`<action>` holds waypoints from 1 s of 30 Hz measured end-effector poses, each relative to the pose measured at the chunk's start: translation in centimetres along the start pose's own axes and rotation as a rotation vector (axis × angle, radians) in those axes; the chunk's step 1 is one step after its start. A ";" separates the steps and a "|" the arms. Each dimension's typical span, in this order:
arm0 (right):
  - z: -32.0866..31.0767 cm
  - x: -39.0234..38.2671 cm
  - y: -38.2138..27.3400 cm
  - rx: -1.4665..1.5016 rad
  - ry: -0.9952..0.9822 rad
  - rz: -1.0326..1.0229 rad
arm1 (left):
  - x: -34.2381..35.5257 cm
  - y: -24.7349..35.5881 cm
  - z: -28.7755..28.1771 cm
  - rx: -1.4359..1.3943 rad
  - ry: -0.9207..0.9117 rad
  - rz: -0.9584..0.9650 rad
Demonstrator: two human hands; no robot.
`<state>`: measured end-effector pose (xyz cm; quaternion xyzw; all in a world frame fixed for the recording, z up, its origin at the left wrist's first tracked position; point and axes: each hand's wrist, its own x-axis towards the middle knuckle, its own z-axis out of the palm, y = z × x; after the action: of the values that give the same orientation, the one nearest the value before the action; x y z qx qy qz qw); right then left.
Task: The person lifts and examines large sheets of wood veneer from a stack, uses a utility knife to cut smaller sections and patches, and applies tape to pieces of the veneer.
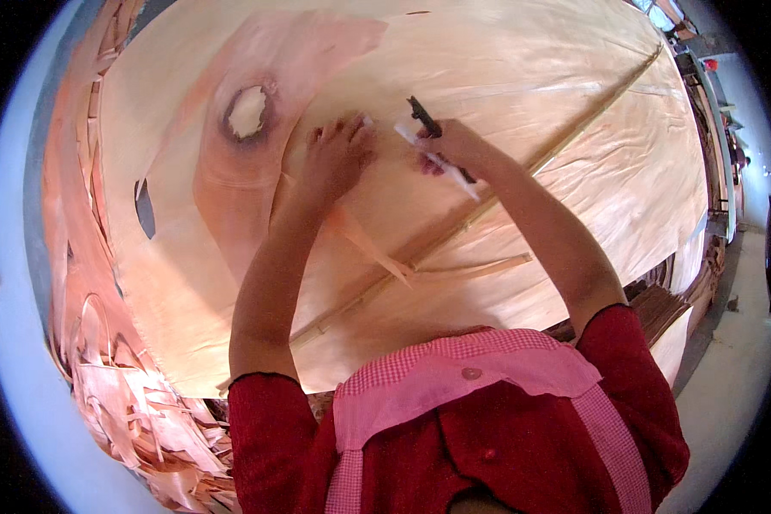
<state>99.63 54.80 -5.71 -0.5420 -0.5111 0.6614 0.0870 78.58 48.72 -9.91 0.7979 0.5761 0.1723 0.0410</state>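
Note:
A large, thin sheet of pale wood veneer (591, 111) lies before me. My left hand (341, 154) rests palm down on it, fingers spread, beside a pinker veneer piece (240, 201) with a dark-rimmed hole. A small whitish bit shows at its fingertips; I cannot tell what it is. Just to the right, my right hand (456, 147) is closed around a slim black tool (423, 117) with a notched end. A narrow white strip (464, 182) crosses the same hand. Blur hides the tool's exact kind.
A long thin stick (600, 107) lies diagonally across the veneer, passing below my right hand. Narrow veneer slivers (373, 244) lie between my forearms. Torn veneer scraps (137, 411) are heaped at the lower left. Stacked brown sheets (655, 313) stand at the right edge.

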 end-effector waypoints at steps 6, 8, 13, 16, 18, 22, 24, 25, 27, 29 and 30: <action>7.8 4.0 -1.3 0.351 0.005 -0.106 | -0.6 -3.1 0.7 -0.383 0.008 -0.228; 10.0 5.0 -1.6 0.232 0.061 -0.143 | -1.0 -3.1 0.5 -0.432 0.131 -0.245; 11.1 5.7 -2.3 0.203 0.159 -0.015 | -3.0 -4.5 0.9 -0.041 0.135 -0.004; 11.0 6.7 -1.5 0.156 0.184 -0.050 | -3.0 -2.8 -0.4 0.159 0.048 -0.081; 10.4 6.5 -0.7 0.106 0.163 -0.155 | -2.7 -3.0 -0.2 0.173 -0.020 -0.072; 5.6 4.1 -1.4 -0.942 0.241 -0.641 | -1.9 -3.6 -1.0 0.297 -0.160 0.018; 2.1 1.6 -0.9 -1.015 0.191 -0.489 | -1.2 -2.0 -5.9 0.083 -0.293 -0.004; 0.2 0.3 0.3 -0.917 0.103 -0.313 | -2.6 -1.3 -6.5 0.028 -0.205 -0.003; -2.2 -5.4 2.3 -0.599 0.126 -0.198 | -7.2 -0.3 -5.5 -0.034 0.101 0.038; -3.7 -11.6 5.5 -0.209 0.162 -0.116 | -12.7 2.4 -7.2 -0.150 0.177 -0.073; -3.8 -13.7 6.9 -0.062 0.223 -0.046 | -16.6 1.6 -5.9 -0.083 0.286 -0.079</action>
<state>111.11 44.66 -1.99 -0.6026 -0.5308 0.5788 0.1417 73.48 31.92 -7.72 0.7397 0.5993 0.3060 -0.0019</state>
